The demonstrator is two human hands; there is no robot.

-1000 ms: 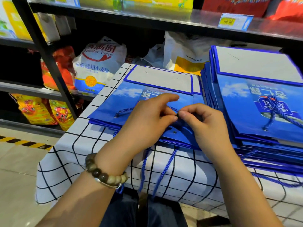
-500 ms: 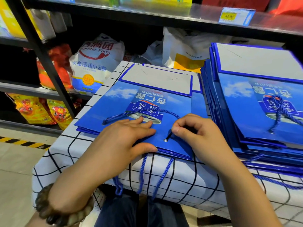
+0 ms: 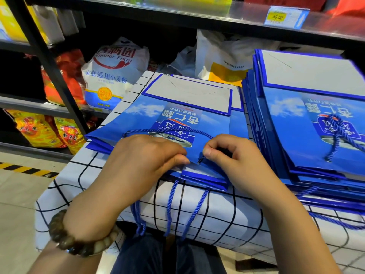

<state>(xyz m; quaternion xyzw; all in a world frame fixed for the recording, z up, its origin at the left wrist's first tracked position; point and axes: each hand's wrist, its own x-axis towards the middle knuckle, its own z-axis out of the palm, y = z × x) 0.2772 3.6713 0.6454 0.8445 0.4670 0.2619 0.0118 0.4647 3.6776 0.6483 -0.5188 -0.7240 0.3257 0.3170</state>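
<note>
Lying flat on the checked tabletop [image 3: 83, 175] is a blue paper bag [image 3: 138, 123], on top of a small pile, with its open edge on the near side. The left hand [image 3: 146, 157] rests on the near part of the bag and presses it down. Its fingers [image 3: 169, 149] lie on the paper and are not wrapped round anything.

The right hand [image 3: 235, 157] is just to the right of it. Its fingers [image 3: 221, 141] are curled in, and the thumb and first finger pinch the dark rope end [image 3: 200, 160]. The rope end pokes out from under the thumb and points down and to the left. It meets the bag between the two thumbs. How far it goes into the paper is too small to tell.

A blue rope [image 3: 164, 131] runs across the bag just on the far side of both hands. More rope loops [image 3: 169, 204] hang over the near edge of the tabletop. A tall pile of the same bags [image 3: 308, 135] sits close by on the right. A white flour sack [image 3: 110, 76] stands on a shelf at the far left. A bead bracelet [image 3: 79, 242] is on the left wrist.
</note>
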